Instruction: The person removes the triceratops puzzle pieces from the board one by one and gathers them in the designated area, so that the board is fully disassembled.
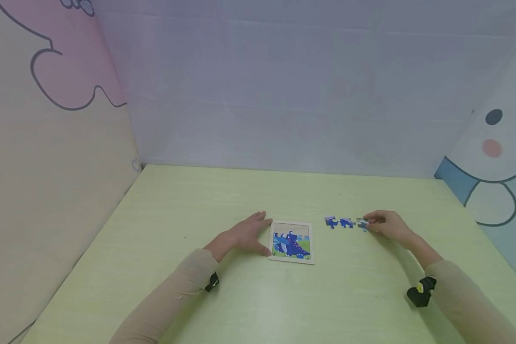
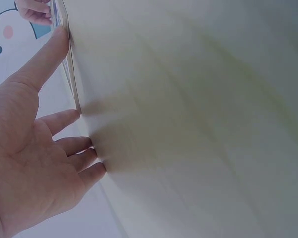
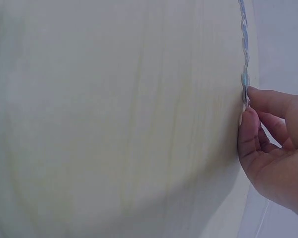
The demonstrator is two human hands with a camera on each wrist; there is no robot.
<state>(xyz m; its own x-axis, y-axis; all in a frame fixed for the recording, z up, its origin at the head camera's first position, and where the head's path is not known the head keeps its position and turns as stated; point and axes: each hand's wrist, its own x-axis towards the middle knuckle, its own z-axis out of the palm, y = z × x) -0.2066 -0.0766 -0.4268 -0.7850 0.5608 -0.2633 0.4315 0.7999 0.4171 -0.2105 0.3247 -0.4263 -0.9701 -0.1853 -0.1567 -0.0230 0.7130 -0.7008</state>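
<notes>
A square jigsaw tray with a pale frame [image 1: 291, 261] lies on the table, holding a partly assembled picture of a blue dinosaur. Along its left edge my left hand [image 1: 246, 234] is spread, thumb touching the lower corner and forefinger the upper one. In the left wrist view, the fingertips of the left hand [image 2: 44, 144] rest on the tabletop. To the right lie two loose blue puzzle pieces, a left one [image 1: 331, 221] and a middle one [image 1: 347, 223]. At the row's right end, my right hand [image 1: 389, 225] pinches a third puzzle piece [image 1: 361, 223] between thumb and forefinger, partly hiding it.
The pale yellow-green table [image 1: 258, 306] carries all of this. A plain wall covering [image 1: 284, 95] rises behind its far edge, and printed cartoon panels stand at the left and right. A black device [image 1: 421, 292] is strapped at the right wrist.
</notes>
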